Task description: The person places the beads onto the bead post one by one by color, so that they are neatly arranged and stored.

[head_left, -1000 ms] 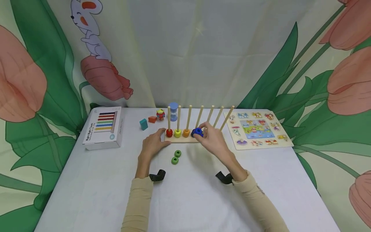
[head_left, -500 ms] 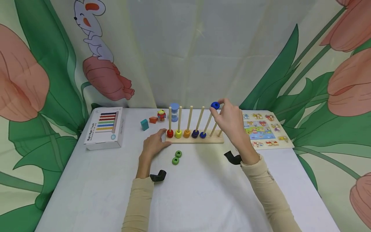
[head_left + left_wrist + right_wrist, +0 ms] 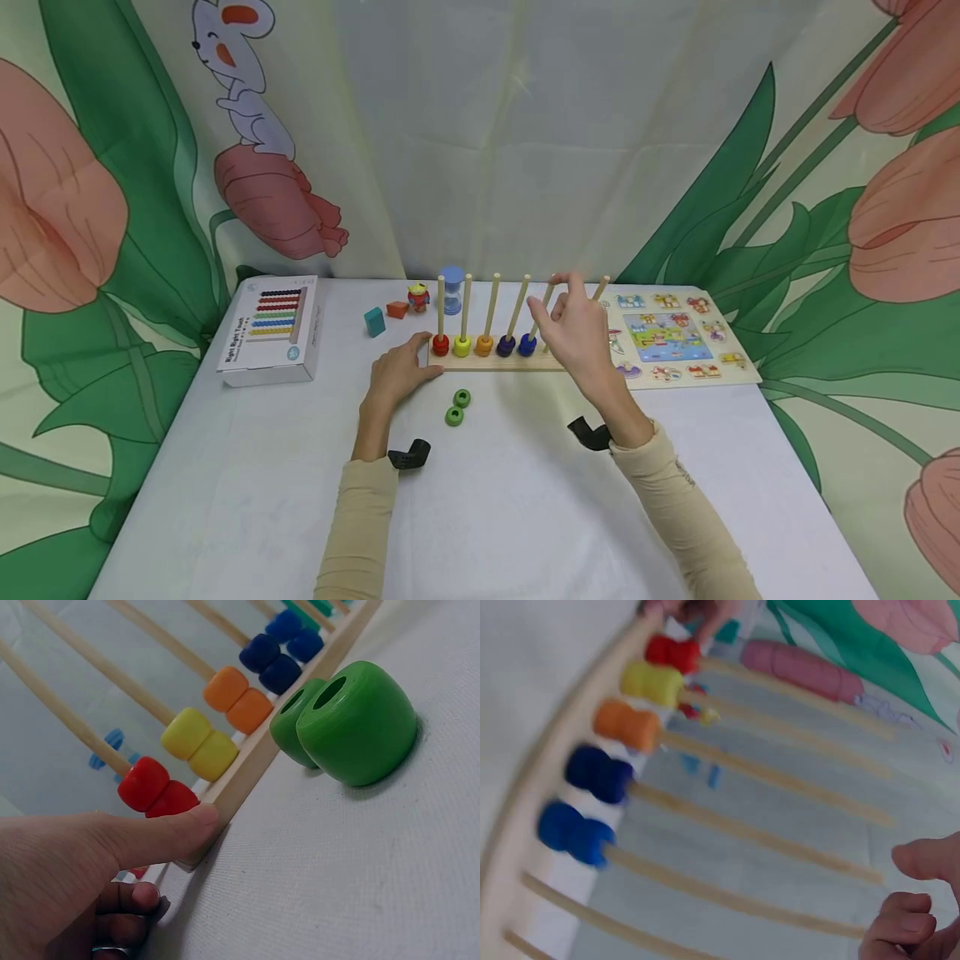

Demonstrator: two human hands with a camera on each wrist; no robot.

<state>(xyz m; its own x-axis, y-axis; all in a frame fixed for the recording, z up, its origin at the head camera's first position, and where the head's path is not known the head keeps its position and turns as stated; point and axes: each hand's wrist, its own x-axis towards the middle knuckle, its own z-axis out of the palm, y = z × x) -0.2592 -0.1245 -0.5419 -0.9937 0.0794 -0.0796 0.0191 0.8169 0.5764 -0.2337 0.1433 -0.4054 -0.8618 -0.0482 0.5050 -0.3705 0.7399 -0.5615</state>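
Observation:
A wooden peg stacker [image 3: 495, 364] stands on the white cloth. Its pegs carry pairs of red beads [image 3: 159, 796], yellow beads [image 3: 199, 746], orange beads [image 3: 238, 701], dark blue beads [image 3: 506, 346] and blue beads [image 3: 574, 834]; the pegs at the right end are bare. My left hand [image 3: 397, 372] grips the stacker's left end, its thumb [image 3: 169, 836] against the front edge. Beside the upper part of the right-hand pegs, my right hand [image 3: 581, 337] is raised with fingers loosely bent, holding nothing. Two green beads [image 3: 453, 416] lie on the cloth in front.
Left stands a white abacus box [image 3: 270, 333]. Behind the stacker are a teal block [image 3: 374, 322], an orange block [image 3: 397, 310], a small toy figure [image 3: 417, 297] and a blue hourglass [image 3: 452, 292]. A picture puzzle board [image 3: 675, 337] lies at the right.
My right hand brought a blue bead to the fifth peg and let it go; it now sits on the other blue bead. The hand has lowered slightly. My left hand stayed put.

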